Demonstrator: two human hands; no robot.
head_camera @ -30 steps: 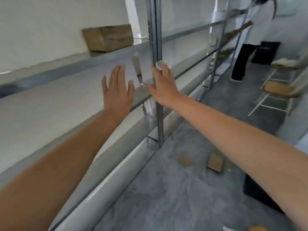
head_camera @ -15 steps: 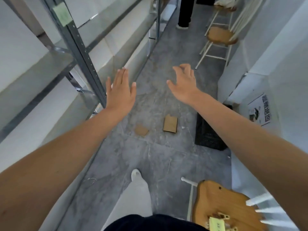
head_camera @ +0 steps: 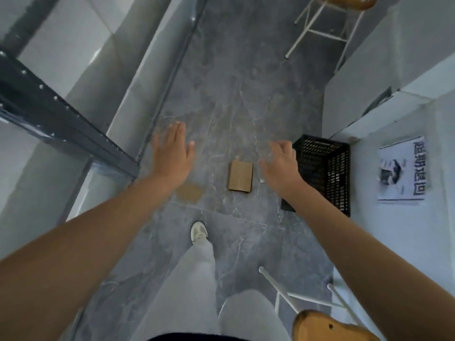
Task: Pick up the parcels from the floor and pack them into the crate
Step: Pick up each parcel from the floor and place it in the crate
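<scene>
Two brown cardboard parcels lie on the grey marble floor. The larger parcel (head_camera: 240, 176) lies between my hands. A flatter, smaller parcel (head_camera: 189, 191) lies just below my left wrist. A black plastic crate (head_camera: 325, 168) stands on the floor at the right, against the wall. My left hand (head_camera: 172, 153) hovers flat with fingers spread, left of the larger parcel. My right hand (head_camera: 280, 163) is held out with curled, parted fingers between the larger parcel and the crate. Neither hand holds anything.
A metal shelf rack (head_camera: 61, 124) runs along the left side. A wooden stool (head_camera: 327, 326) stands at the lower right and another stool (head_camera: 320, 28) at the top. My leg and white shoe (head_camera: 199, 232) step forward. A paper notice (head_camera: 403, 168) hangs on the right wall.
My view has swung from the shelves down to the floor. Both hands have come down towards the parcels, and the crate has come fully into view.
</scene>
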